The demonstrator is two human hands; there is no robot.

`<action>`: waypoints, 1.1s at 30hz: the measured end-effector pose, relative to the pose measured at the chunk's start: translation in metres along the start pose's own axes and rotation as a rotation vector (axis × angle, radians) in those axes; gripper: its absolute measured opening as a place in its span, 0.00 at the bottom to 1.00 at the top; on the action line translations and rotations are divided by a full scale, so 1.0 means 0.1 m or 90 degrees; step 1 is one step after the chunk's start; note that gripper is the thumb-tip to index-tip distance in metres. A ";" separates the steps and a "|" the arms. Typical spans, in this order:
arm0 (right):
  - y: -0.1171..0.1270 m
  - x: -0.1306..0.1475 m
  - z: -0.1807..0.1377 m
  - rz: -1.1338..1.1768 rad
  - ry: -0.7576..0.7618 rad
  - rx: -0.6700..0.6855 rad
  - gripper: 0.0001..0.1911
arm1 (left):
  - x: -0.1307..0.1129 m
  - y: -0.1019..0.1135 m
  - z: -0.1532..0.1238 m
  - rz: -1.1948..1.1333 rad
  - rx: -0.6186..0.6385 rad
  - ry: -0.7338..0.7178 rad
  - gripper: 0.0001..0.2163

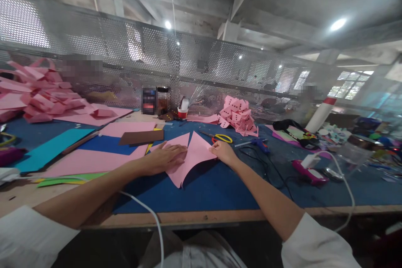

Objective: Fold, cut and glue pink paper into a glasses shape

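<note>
A pink paper sheet, partly folded with one flap raised, lies on the blue table mat in front of me. My left hand rests flat on its left part, fingers stretched out and pressing it down. At the sheet's right corner my right hand has its fingers curled and pinched on the paper's edge. Yellow-handled scissors lie just behind my right hand.
Pink, blue, teal and brown sheets lie to the left, with heaps of folded pink pieces at far left and centre back. A pink glue gun with cables sits right. A perforated metal screen backs the table.
</note>
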State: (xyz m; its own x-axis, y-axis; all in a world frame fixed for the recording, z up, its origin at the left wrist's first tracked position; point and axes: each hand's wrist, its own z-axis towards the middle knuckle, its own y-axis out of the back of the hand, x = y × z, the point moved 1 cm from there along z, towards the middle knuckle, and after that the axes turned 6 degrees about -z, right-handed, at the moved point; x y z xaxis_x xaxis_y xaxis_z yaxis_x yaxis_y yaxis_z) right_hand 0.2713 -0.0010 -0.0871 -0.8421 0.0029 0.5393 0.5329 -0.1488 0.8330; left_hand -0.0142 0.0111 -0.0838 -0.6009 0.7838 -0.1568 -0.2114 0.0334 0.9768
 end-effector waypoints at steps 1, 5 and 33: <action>0.00 -0.01 0.00 0.005 0.001 -0.005 0.10 | 0.01 -0.01 0.00 0.003 -0.002 -0.006 0.25; -0.02 -0.03 0.02 0.036 0.003 -0.029 0.10 | 0.04 -0.04 0.00 0.024 -0.003 -0.036 0.25; -0.04 -0.06 -0.03 0.155 0.100 0.041 0.18 | 0.06 0.00 0.01 0.018 0.012 -0.023 0.26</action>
State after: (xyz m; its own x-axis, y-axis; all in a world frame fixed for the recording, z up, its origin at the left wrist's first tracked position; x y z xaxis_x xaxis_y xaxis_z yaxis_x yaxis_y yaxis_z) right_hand 0.2739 -0.0037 -0.0938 -0.6885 -0.1788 0.7029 0.7210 -0.0639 0.6900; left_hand -0.0168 0.0161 -0.0848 -0.5783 0.8064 -0.1239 -0.1794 0.0225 0.9835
